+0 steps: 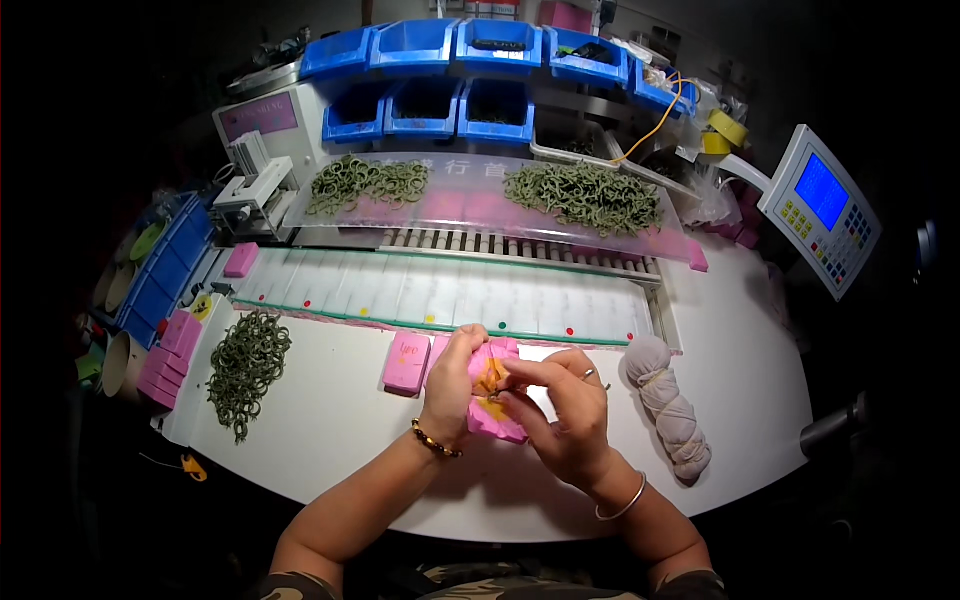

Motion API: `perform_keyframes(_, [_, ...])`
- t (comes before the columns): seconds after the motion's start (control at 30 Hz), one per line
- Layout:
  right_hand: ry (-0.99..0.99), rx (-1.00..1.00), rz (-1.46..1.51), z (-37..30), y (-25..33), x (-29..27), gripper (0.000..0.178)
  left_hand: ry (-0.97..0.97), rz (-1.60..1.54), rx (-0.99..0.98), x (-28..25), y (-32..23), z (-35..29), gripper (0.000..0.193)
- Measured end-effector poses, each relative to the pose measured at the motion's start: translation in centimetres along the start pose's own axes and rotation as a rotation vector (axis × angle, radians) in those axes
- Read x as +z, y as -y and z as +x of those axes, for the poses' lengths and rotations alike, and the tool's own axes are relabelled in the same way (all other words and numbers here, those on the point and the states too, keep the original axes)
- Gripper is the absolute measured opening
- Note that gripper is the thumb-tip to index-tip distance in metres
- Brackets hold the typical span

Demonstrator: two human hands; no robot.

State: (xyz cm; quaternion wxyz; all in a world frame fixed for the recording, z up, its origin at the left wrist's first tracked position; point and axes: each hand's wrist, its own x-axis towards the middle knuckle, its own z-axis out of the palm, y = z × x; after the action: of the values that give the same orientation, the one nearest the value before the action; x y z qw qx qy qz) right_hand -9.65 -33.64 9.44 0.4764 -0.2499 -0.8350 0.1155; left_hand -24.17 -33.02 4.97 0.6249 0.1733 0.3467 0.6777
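Observation:
My left hand [449,388] is closed round a pink rubber mould [499,426] with a wavy edge and an orange-yellow middle. It holds the mould tilted above the white table. Over the mould's middle, my right hand [572,412] pinches thumb and forefinger together. Something small and dark shows at those fingertips, too small to name. A thin dark pin-like piece [607,387] sticks out by the right hand's other fingers. Just left of my left hand lies a closed pink mould block [407,362].
Green ring-shaped pieces are heaped on the table's left [247,368] and on a clear shelf [585,197]. A wrapped cloth roll [668,410] lies right. Blue bins [414,45], a glass-topped strip [440,290] and a control panel [822,210] stand beyond.

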Motion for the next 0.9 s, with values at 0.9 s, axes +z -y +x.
perform_keyframes(0.9, [-0.034,-0.08,-0.331,-0.3,-1.4,-2.1,0.013,0.413,0.544,0.064,-0.1,-1.5,-1.4,0.014])
